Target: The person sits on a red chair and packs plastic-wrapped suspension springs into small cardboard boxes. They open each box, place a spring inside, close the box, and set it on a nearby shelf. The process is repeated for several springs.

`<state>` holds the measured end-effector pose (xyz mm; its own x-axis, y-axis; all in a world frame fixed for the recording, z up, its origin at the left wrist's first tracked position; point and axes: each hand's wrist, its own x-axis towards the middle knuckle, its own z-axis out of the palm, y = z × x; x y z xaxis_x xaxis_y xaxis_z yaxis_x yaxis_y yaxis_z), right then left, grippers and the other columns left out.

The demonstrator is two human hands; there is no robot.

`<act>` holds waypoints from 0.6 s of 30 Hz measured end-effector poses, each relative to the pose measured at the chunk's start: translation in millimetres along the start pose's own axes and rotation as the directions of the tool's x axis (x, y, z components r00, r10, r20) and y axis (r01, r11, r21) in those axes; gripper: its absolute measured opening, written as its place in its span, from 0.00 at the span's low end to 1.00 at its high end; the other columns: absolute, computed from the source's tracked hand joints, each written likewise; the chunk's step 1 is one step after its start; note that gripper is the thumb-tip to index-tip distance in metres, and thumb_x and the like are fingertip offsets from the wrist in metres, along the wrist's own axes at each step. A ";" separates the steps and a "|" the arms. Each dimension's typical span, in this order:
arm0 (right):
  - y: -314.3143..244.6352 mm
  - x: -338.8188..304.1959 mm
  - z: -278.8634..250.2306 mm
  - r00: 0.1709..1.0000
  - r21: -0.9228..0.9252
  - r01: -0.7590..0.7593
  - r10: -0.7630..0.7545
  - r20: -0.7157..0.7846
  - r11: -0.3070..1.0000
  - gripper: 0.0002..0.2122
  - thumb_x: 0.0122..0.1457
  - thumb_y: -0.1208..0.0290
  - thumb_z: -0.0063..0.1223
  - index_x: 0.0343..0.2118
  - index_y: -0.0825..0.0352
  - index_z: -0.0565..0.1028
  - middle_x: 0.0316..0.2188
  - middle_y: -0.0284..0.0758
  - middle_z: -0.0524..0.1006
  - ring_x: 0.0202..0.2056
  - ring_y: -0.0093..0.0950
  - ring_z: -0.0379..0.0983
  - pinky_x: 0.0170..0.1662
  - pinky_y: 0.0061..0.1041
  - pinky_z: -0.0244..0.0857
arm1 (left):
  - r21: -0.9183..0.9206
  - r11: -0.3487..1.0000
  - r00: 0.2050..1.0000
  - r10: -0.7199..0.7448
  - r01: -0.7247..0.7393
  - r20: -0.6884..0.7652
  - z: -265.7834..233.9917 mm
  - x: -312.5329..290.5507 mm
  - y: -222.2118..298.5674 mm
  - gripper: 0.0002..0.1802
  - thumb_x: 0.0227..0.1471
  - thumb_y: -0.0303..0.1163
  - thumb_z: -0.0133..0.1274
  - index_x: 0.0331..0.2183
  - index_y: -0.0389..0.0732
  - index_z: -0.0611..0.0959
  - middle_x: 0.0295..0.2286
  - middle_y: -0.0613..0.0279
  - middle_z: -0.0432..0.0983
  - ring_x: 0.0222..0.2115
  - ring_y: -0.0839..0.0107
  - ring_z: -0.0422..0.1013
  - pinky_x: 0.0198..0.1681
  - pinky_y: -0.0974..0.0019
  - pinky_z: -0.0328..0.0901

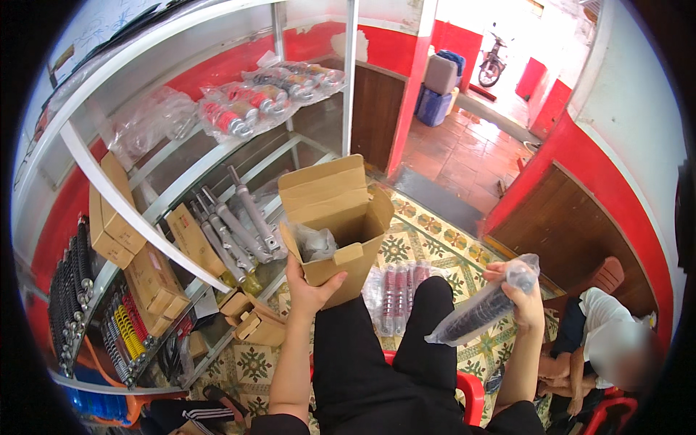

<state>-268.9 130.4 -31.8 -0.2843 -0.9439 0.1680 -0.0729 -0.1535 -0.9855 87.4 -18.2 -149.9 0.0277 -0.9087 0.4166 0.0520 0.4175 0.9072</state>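
My left hand (312, 285) grips an open cardboard box (357, 272) by its near wall, the thumb on the outside. The box stands tilted above my left thigh with its flaps raised. Inside it, on the left, sits something wrapped in clear plastic (317, 245); the rest of the interior is dark. On the right, beyond my knee, my right hand (523, 293) is closed around the upper end of a black shock absorber (475, 316) in a clear plastic bag, held slanting. Bagged red shock absorbers (395, 293) lie on the floor between my knees.
At left stands a white-framed shelf (210, 163) with bagged shock absorbers (239, 105), grey metal fork tubes (250, 217), and cardboard boxes (156, 290). A seated person (605, 326) is at lower right, near a wood-panelled wall (573, 225). A doorway with a motorbike (493, 61) lies ahead.
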 end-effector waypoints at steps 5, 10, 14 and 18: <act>24.9 13.7 -10.3 0.976 0.085 0.051 -0.031 -0.216 0.995 0.08 0.57 0.69 0.54 0.30 0.70 0.71 0.23 0.35 0.74 0.27 0.29 0.73 0.36 0.29 0.68 | -0.030 0.999 0.999 0.035 -0.035 0.005 6.6 8.6 6.0 0.42 0.34 0.35 0.71 0.49 0.35 0.68 0.41 0.57 0.73 0.42 0.67 0.71 0.45 0.64 0.67; 11.9 2.3 -9.1 0.938 0.189 0.096 -0.025 -0.346 0.977 0.06 0.54 0.75 0.54 0.26 0.68 0.68 0.20 0.35 0.70 0.22 0.28 0.69 0.29 0.29 0.67 | -0.041 0.994 0.994 0.105 -0.106 -0.021 11.1 13.9 10.5 0.37 0.33 0.35 0.71 0.45 0.37 0.71 0.36 0.58 0.76 0.38 0.68 0.73 0.41 0.63 0.67; -30.9 -7.2 -20.1 0.940 0.232 0.259 -0.190 -0.284 0.937 0.11 0.57 0.64 0.53 0.24 0.63 0.66 0.20 0.32 0.65 0.23 0.26 0.65 0.36 0.30 0.64 | 0.038 0.990 0.990 0.138 -0.136 -0.034 7.9 14.6 16.9 0.36 0.33 0.35 0.71 0.44 0.37 0.71 0.35 0.57 0.76 0.37 0.68 0.73 0.41 0.64 0.68; -113.2 9.6 -16.5 0.878 0.440 0.473 -0.452 -0.159 0.764 0.12 0.61 0.66 0.49 0.22 0.61 0.64 0.20 0.29 0.62 0.26 0.23 0.61 0.41 0.30 0.61 | 0.013 0.994 0.994 0.109 -0.109 -0.022 -3.4 12.4 10.7 0.36 0.34 0.35 0.70 0.45 0.37 0.71 0.36 0.57 0.76 0.38 0.67 0.74 0.41 0.64 0.68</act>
<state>-279.2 143.6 81.8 -0.3685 -0.7128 0.5968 0.2303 -0.6920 -0.6842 91.7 -25.0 -135.3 0.0549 -0.8576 0.5114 0.0358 0.5135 0.8573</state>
